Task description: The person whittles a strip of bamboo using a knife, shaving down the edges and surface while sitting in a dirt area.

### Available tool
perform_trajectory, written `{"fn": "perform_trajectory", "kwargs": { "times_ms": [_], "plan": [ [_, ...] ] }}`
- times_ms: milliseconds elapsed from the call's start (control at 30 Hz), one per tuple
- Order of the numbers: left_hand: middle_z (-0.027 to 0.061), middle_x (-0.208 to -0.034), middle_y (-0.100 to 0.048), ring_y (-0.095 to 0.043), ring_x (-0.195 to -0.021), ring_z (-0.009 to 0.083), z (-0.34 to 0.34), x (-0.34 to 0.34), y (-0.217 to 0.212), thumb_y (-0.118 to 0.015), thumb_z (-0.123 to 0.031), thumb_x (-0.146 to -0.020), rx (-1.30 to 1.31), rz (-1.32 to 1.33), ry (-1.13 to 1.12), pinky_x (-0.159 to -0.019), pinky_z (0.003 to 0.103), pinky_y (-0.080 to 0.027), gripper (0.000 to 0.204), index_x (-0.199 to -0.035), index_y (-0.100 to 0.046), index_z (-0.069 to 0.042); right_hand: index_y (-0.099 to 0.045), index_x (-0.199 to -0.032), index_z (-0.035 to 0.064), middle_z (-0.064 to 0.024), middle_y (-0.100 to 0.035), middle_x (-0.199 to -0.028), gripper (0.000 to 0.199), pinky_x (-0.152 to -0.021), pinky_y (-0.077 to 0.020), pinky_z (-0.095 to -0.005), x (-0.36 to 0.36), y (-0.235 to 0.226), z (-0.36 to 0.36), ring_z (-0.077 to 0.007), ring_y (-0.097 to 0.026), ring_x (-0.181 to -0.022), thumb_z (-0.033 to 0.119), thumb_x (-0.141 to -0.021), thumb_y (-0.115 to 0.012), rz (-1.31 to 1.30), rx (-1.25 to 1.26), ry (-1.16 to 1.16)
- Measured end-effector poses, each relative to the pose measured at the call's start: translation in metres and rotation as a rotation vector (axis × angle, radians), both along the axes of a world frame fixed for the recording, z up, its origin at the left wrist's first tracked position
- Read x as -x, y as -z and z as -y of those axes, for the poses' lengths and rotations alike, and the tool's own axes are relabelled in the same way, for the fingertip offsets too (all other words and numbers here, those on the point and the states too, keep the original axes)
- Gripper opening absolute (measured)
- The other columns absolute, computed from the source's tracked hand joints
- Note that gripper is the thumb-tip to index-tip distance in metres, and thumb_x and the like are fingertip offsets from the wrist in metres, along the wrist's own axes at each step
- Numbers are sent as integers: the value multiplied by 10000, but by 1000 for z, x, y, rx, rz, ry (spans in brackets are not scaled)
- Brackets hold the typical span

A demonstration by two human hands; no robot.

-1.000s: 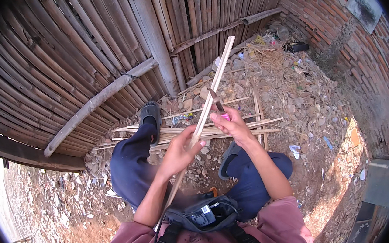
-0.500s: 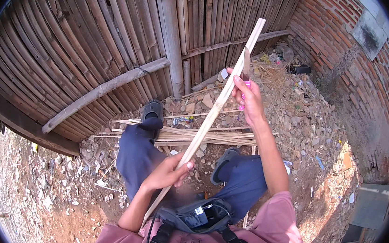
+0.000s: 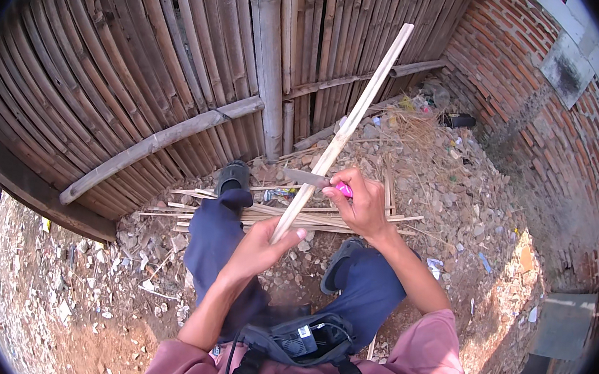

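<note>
Long pale bamboo strip (image 3: 354, 109), held slanting upward from the lap toward the bamboo fence (image 3: 145, 64). Lower end gripped in the left hand (image 3: 261, 245), fingers closed around it. Knife (image 3: 314, 180) with grey blade and pink handle, laid across the strip about the middle, blade touching the wood. Handle clamped in the right hand (image 3: 363, 204), fist closed tight.

Strip above the blade looking already smooth and even in width; part below, toward the left hand, hard to judge, partly hidden by the palm. Probably shaving in the middle of the work: upper length seeming finished, lower length maybe left to do. No fresh shavings clear enough to tell.

Under the hands, dark blue trousers (image 3: 218, 240) and dark sandals (image 3: 234, 176) on stony ground. Between the feet, a small pile of similar thin bamboo strips (image 3: 254, 213), lying flat across. Behind, a brick wall (image 3: 537, 116) on the right, rubbish scattered near its foot. Black bag (image 3: 299, 338) at the waist, pink shirt below.
</note>
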State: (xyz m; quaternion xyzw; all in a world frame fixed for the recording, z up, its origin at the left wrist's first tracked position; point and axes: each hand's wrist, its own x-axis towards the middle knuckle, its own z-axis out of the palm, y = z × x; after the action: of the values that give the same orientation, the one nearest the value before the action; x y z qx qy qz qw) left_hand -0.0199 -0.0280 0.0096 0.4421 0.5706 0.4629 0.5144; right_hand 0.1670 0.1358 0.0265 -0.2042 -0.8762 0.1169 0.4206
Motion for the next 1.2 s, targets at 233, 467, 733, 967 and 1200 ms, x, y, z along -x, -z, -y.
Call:
{"fn": "perform_trajectory", "kwargs": {
  "times_ms": [233, 467, 733, 967, 1200],
  "plan": [
    [-59, -750, -488, -424, -716, 59, -33, 6, -15, -610, -358, -1090, -37, -6, 67, -623, 293, -356, 363, -961, -648, -21, -551, -1095, 49, -95, -700, -789, 367, -570, -525, -379, 4, -12, -18, -264, -727, -647, 369, -1020, -716, -32, 60, -44],
    [-45, -750, -454, -420, -718, 87, -52, 10, -17, -517, -364, -1132, -32, 1, 123, -638, 306, -367, 376, -990, -592, -24, -521, -1122, 41, -92, -655, -748, 402, -561, -497, -366, -4, -17, -44, -271, -696, -622, 391, -1032, -699, -40, 209, 41],
    [11, -716, -485, -444, -673, 124, -50, 12, -6, -424, -386, -1163, -42, -66, 58, -634, 338, -404, 446, -937, -534, -18, -638, -931, 86, -47, -660, -630, 326, -484, -481, -376, 1, 5, -40, -241, -687, -535, 373, -959, -790, -53, 55, -40],
    [89, -702, -561, -550, -643, 206, -48, 7, -14, -452, -331, -1153, -65, -296, 34, -641, 394, -458, 395, -1159, -615, 29, -606, -750, 56, -68, -639, -627, 348, -471, -449, -340, 11, 6, -21, -206, -636, -507, 215, -873, -890, -91, 154, -94],
    [205, -668, -593, -612, -616, 393, -48, 9, -14, -499, -283, -1134, -81, -396, 5, -625, 480, -466, 361, -1132, -613, 60, -577, -702, 55, -70, -610, -606, 365, -462, -437, -345, 18, 8, -25, -227, -616, -497, 163, -848, -894, -99, 96, -42]
  ]
}}
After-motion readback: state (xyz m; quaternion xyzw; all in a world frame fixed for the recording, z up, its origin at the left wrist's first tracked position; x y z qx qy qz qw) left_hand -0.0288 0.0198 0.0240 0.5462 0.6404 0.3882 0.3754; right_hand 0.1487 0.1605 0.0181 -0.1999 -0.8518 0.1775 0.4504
